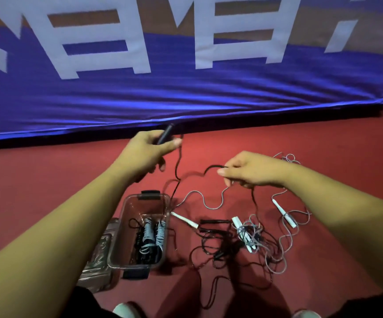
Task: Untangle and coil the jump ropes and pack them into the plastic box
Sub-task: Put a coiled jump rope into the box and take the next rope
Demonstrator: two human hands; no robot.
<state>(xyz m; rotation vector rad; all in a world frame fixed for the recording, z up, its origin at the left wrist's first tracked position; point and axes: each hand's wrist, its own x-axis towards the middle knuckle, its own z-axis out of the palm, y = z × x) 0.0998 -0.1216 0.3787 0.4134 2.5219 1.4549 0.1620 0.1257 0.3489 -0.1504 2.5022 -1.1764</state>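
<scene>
Though kinked, thin black rope.

Likely a sports hall or gym floor.
Red flooring, a blue cloth banner with large white letters (partly cut off), jump ropes scattered about.

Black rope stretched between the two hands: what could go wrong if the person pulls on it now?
The black rope, gripped at its black handle by the left hand and pinched by the right hand, trails down into the tangled pile; pulling may tighten knots with the grey ropes. It also hangs close to the plastic box, so it might snag the rim or disturb the coiled ropes inside.
</scene>
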